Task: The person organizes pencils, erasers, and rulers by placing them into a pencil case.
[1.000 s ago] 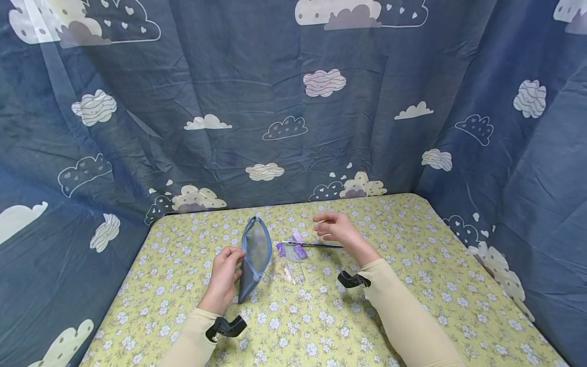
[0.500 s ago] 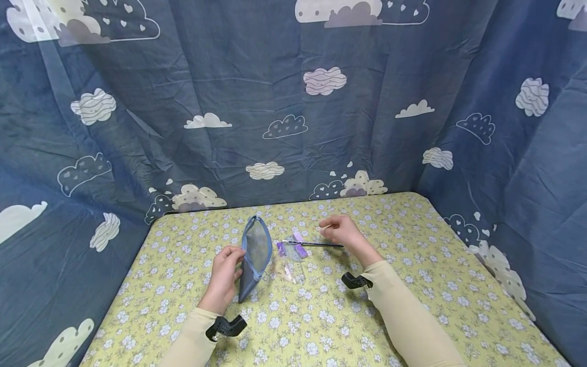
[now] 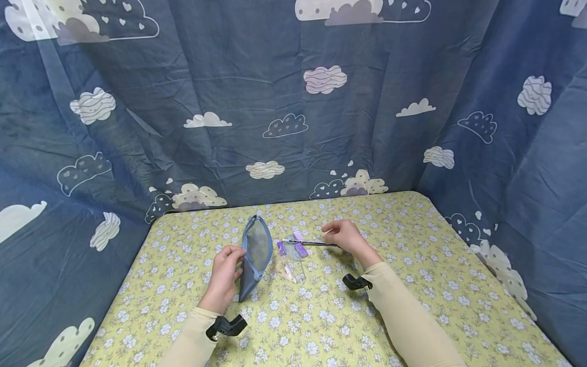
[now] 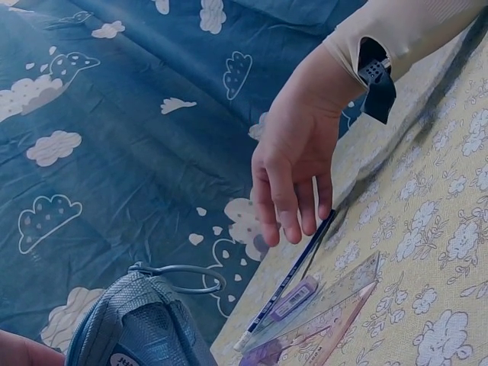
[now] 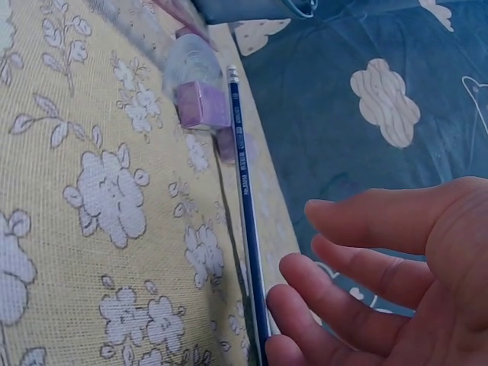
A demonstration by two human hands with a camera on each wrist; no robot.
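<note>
My left hand (image 3: pixel 222 275) holds a blue-grey zippered pencil case (image 3: pixel 249 280) by its near side, its mouth gaping towards the right. Only part of that hand shows at the lower left corner of the left wrist view. A dark blue pencil (image 5: pixel 250 221) with a white end lies across purple items on the cloth. My right hand (image 3: pixel 346 237) is over the pencil's right end, fingers loosely bent and thumb apart. In the right wrist view its lower fingertips (image 5: pixel 284 351) are right at the pencil, not curled round it.
Beside the pencil case lie a purple block (image 5: pixel 203 105), a translucent round thing (image 5: pixel 192 65), a purple-and-white stick (image 4: pixel 293 299) and a clear ruler-like piece (image 4: pixel 358 278). A yellow floral cloth (image 3: pixel 367 316) covers the table. Blue cloud-print curtain (image 3: pixel 229 163) stands behind it.
My right hand has come down and slightly right, onto the pencil's right end, which it now partly covers. My left hand and the pencil case stay in place.
</note>
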